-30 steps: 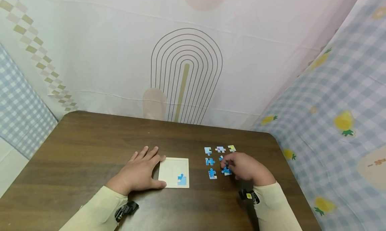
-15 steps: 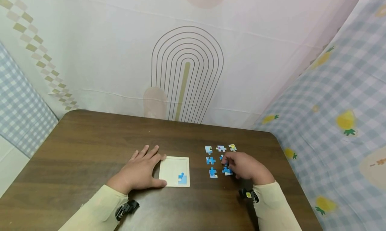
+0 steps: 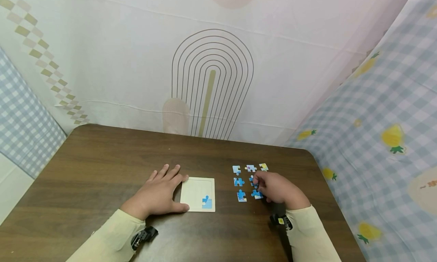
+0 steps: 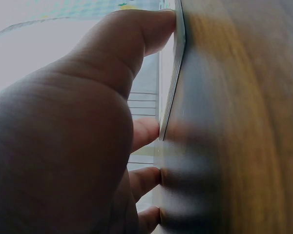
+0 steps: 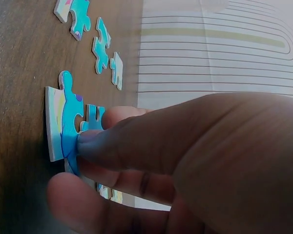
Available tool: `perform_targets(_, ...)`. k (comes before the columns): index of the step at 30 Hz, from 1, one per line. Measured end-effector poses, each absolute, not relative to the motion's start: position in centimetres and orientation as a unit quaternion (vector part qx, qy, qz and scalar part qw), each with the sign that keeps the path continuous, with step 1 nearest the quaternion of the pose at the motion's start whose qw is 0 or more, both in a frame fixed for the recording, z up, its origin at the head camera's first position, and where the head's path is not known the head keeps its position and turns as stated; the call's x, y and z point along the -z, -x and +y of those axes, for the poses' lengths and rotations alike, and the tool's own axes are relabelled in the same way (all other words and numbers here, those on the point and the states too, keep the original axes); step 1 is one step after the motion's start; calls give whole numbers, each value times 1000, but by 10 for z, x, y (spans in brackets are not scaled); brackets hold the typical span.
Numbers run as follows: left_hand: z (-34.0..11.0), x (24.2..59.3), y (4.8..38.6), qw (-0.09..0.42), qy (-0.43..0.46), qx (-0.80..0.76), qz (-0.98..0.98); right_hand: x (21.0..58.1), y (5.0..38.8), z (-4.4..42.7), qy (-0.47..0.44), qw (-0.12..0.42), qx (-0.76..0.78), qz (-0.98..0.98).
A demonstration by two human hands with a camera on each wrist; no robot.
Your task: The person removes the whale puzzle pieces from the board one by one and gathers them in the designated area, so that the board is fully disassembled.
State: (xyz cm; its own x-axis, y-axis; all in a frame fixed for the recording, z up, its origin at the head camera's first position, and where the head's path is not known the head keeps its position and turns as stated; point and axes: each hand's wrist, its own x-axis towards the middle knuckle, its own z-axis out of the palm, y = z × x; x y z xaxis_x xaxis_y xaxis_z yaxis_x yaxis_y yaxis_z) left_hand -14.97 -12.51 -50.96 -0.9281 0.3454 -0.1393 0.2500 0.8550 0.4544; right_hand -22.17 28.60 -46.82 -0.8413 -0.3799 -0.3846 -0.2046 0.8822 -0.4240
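At the left edge of a square pale wooden puzzle tray (image 3: pixel 191 193), my left hand (image 3: pixel 155 197) lies spread, its thumb and index finger touching the edge. One blue jigsaw piece (image 3: pixel 206 202) lies in the tray's lower right corner. My right hand (image 3: pixel 278 188) is over the loose pieces on the right, fingers curled. In the right wrist view, its thumb (image 5: pixel 95 144) overlaps the edge of a blue jigsaw piece (image 5: pixel 68 114), with the fingers bent behind. The thumb and fingers appear to pinch this piece; the contact is partly hidden.
Several loose jigsaw pieces lie in rows right of the tray, among them a blue one (image 3: pixel 241 196), a pale one (image 3: pixel 236 170) and a yellow one (image 3: pixel 263 167). The brown wooden table (image 3: pixel 136 152) meets a white patterned cloth (image 3: pixel 136 64) at the back.
Both hands stay almost in place. The right fingertips shift very slightly over the pieces, and the whole head view drifts a little.
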Motion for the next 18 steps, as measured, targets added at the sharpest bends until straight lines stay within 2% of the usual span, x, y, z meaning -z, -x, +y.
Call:
perform_targets(7, -124, 509, 150, 111, -156, -221, 956, 465, 223, 284, 168, 213, 178, 946)
perform_targets(18, -125, 508, 149, 116, -156, -227, 954, 443, 211, 235, 278, 122, 160, 939)
